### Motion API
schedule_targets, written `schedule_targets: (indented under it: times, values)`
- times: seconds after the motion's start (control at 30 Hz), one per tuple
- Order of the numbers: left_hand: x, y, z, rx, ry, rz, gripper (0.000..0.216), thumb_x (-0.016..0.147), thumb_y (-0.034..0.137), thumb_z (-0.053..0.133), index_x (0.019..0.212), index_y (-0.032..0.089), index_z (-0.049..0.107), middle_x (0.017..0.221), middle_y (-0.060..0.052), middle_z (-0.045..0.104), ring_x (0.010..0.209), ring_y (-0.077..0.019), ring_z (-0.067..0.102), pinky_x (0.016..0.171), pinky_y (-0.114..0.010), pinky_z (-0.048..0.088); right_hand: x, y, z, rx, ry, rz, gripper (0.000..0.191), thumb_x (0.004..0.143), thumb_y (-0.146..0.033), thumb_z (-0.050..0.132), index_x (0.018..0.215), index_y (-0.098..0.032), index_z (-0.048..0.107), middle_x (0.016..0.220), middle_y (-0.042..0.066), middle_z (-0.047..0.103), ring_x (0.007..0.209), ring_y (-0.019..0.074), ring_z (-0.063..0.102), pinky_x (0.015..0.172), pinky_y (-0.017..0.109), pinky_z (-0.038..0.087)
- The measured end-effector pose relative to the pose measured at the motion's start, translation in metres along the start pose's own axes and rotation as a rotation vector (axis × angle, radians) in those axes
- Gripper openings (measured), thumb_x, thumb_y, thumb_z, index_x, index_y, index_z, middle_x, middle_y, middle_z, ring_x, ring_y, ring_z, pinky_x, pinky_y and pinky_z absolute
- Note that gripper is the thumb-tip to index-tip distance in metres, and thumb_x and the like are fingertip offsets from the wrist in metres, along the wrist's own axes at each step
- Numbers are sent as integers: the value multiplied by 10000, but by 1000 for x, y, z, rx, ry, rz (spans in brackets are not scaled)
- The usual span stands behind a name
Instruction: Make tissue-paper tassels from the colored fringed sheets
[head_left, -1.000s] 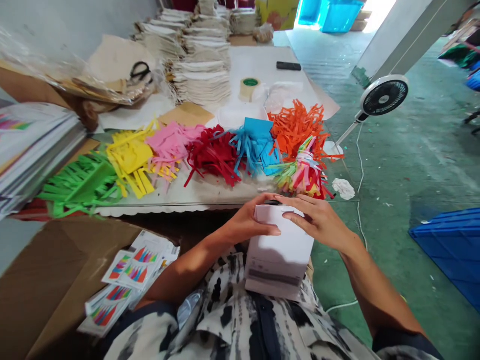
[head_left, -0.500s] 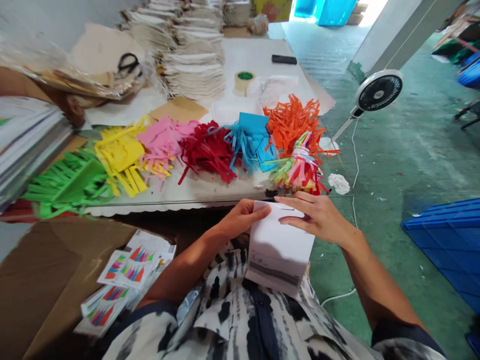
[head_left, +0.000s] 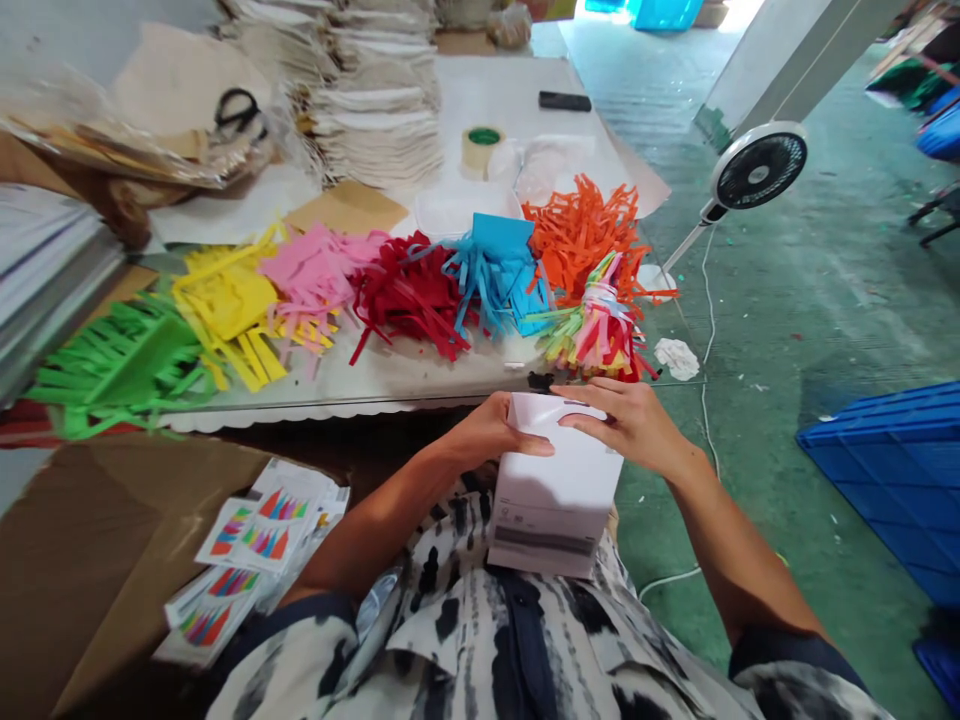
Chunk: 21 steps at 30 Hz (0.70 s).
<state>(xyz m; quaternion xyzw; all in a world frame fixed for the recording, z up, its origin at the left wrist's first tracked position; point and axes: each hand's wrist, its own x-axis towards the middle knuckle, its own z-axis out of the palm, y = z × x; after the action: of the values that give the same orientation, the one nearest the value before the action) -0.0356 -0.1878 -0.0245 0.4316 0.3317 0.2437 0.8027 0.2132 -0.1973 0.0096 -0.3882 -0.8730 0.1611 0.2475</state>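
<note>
Against my lap, a white printed cardboard box (head_left: 555,490) stands with its top end toward the table and a grey band of print near its lower edge. My left hand (head_left: 504,430) grips its upper left corner, thumb laid over the front face. At the upper right, my right hand (head_left: 634,418) has its fingers around the top edge and flap; what the fingertips do inside is partly hidden. Just beyond, on the table edge, lies a multicoloured paper tassel bundle (head_left: 600,320). Beside it are piles of orange (head_left: 585,235) and blue (head_left: 502,275) paper fringe.
Red (head_left: 412,295), pink (head_left: 322,270), yellow (head_left: 229,300) and green (head_left: 127,355) fringe line the table. Behind are a tape roll (head_left: 481,150), scissors (head_left: 238,112) and cloth stacks (head_left: 379,125). Printed cards (head_left: 259,530) lie lower left. A fan (head_left: 759,165) and blue crate (head_left: 892,480) stand right.
The flat-looking white packet has opened out into a box shape, its top gaping more. My left thumb has slid lower across its front. The view has shifted slightly.
</note>
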Motion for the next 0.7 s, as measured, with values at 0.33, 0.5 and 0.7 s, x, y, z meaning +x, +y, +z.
schedule_targets:
  times: [0.33, 0.5, 0.7]
  values:
    - [4, -2, -7, -4, 26, -36, 469, 582, 271, 995, 988, 112, 824, 920, -84, 804, 779, -219, 726, 751, -304, 563, 0, 4, 9, 105, 17, 31, 359, 1046, -449, 640, 1347, -267, 712, 1161, 67, 808, 969, 207, 775, 796, 311, 588]
    - [5, -3, -11, -12, -6, -40, 438, 590, 257, 984, 968, 104, 823, 908, -82, 809, 765, -206, 728, 760, -298, 573, -1, 5, 11, 47, 15, 30, 381, 1049, -466, 629, 1347, -245, 714, 1123, 81, 813, 939, 209, 780, 782, 309, 583]
    - [11, -4, -18, -52, -64, -61, 508, 535, 225, 997, 998, 108, 823, 931, -105, 818, 780, -239, 750, 760, -330, 593, -3, 9, 13, -120, -33, -12, 474, 1044, -517, 616, 1410, -223, 681, 1047, 88, 815, 800, 190, 751, 675, 279, 532]
